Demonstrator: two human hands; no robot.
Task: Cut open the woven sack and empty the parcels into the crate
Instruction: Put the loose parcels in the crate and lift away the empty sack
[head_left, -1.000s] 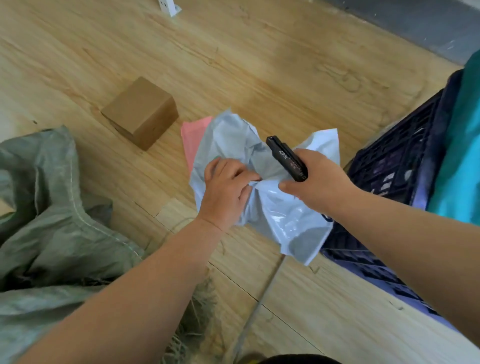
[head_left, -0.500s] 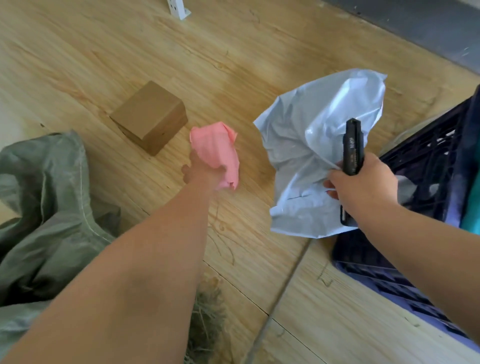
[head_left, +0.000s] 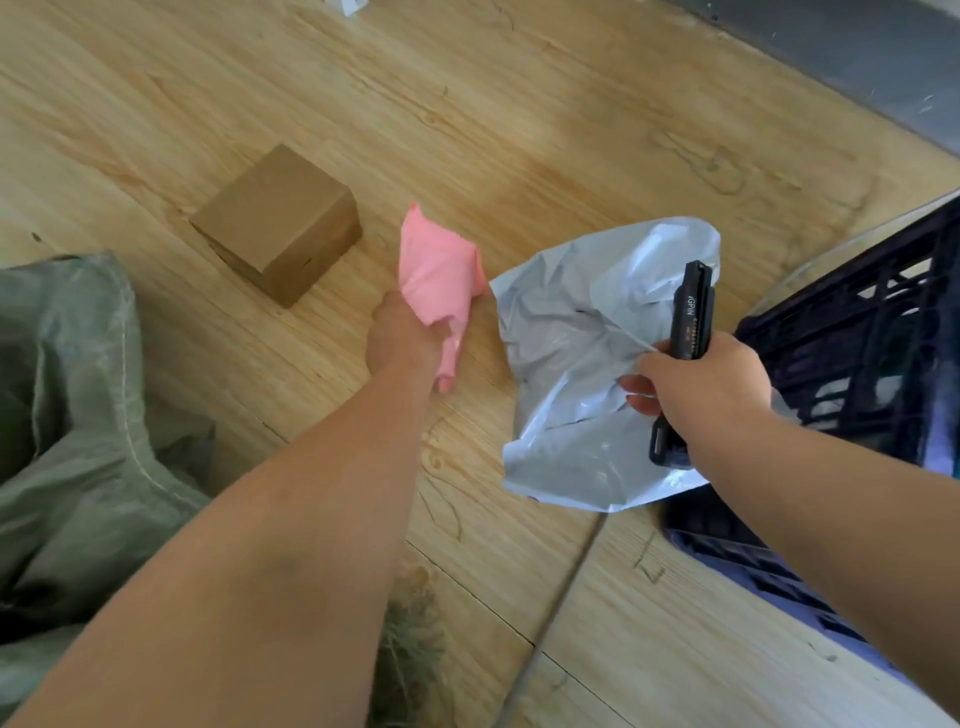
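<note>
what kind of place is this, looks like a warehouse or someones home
Likely a parcel sorting or storage spot, not clearly a home: a woven sack lies open on the wood-look floor, a dark plastic crate stands at the right, and a cardboard box sits loose nearby.

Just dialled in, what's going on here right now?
A person is moving parcels toward the crate. The left hand grips a pink parcel above the floor. The right hand holds a grey mailer bag together with a black cutter, beside the crate. The sack lies slumped at left, and a cardboard box sits on the floor.
</note>
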